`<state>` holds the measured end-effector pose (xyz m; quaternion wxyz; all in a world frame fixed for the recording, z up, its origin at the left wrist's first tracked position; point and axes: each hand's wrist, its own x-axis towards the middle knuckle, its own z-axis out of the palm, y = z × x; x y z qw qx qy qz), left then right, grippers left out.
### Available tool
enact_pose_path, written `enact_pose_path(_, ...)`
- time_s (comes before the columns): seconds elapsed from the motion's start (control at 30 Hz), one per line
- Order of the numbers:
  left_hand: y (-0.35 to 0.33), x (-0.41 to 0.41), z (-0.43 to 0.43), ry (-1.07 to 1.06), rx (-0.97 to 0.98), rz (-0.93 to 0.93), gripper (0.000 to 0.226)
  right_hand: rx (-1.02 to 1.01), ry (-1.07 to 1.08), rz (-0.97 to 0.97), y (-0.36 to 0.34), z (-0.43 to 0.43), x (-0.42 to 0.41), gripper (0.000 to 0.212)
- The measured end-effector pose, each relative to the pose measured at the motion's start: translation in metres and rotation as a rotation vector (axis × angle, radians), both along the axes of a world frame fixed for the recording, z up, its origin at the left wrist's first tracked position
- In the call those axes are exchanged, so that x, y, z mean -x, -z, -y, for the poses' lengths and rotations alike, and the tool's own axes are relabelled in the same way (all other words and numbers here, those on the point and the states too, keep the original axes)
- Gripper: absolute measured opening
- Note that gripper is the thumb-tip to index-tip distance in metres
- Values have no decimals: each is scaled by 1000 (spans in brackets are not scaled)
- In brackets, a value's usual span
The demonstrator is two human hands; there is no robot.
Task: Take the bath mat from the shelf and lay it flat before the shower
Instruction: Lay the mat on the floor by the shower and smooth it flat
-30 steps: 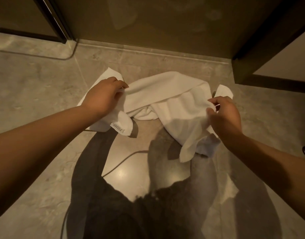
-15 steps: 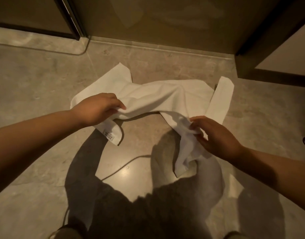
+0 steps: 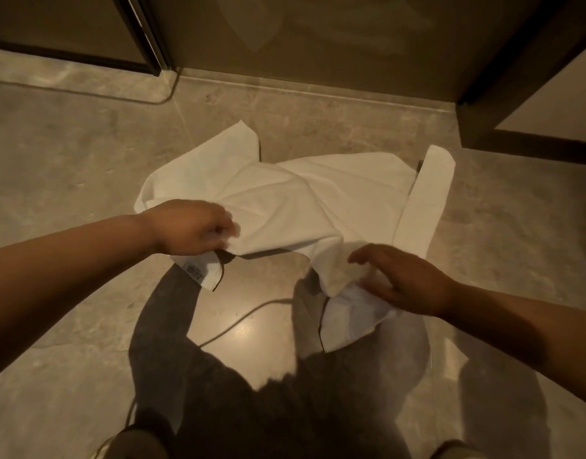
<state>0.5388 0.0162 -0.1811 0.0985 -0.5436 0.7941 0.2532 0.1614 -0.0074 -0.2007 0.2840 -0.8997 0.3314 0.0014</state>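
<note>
A white bath mat point(image 3: 294, 200) lies rumpled on the grey tiled floor, in front of the glass shower door point(image 3: 318, 38). Its far corners rest on the tiles; the near edge is folded and creased. My left hand point(image 3: 192, 228) pinches the near left edge, just above a small care label point(image 3: 194, 271). My right hand point(image 3: 400, 279) grips the bunched near right corner, fingers partly spread over the cloth. Both hands are low, close to the floor.
The shower door's dark frame point(image 3: 142, 38) stands at the far left, a dark door frame point(image 3: 503, 94) at the far right. My shadow and legs point(image 3: 285, 409) fill the near floor. Bare tiles point(image 3: 53, 160) lie to the left and right of the mat.
Both hands have come down and towards me with the mat's near edge. The mat has sunk from hanging in the air to lying mostly spread on the floor.
</note>
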Motion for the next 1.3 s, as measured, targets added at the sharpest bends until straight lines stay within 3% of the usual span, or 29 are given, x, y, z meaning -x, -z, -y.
enact_pose_path(0.07, 1, 3, 7, -44, 172, -73, 46, 99, 123, 124, 2, 13, -6, 27)
enact_pose_path(0.13, 4, 10, 14, -56, 289, -107, 60, 146, 228, 104, 5, 28, -13, 30)
enact_pose_path(0.23, 18, 27, 25, -52, 121, 2, 76, 114, 234, -150, 19, 44, -18, 47)
enact_pose_path(0.37, 44, 40, 24, 17, -70, 250, 81, 20, 227, -392, 32, 49, -15, 56)
enact_pose_path(0.5, 62, 37, 14, 108, -21, 443, 83, -82, 172, -559, 43, 52, -3, 60)
enact_pose_path(0.67, 72, 19, -5, 238, 69, 583, 84, -81, 245, -536, 48, 54, 24, 60)
enact_pose_path(0.93, 60, 14, -19, 280, 35, 607, 79, -58, 229, -630, 47, 65, 32, 68)
enact_pose_path(1.03, 41, 32, -12, 164, 193, 301, 75, 173, 142, -587, 46, 57, 20, 68)
enact_pose_path(1.13, 45, 59, -6, 220, 279, 137, 70, 112, 48, -499, 51, 47, 9, 69)
enact_pose_path(1.3, 69, 94, -3, 246, 98, 364, 77, -28, 69, -561, 57, 48, 8, 78)
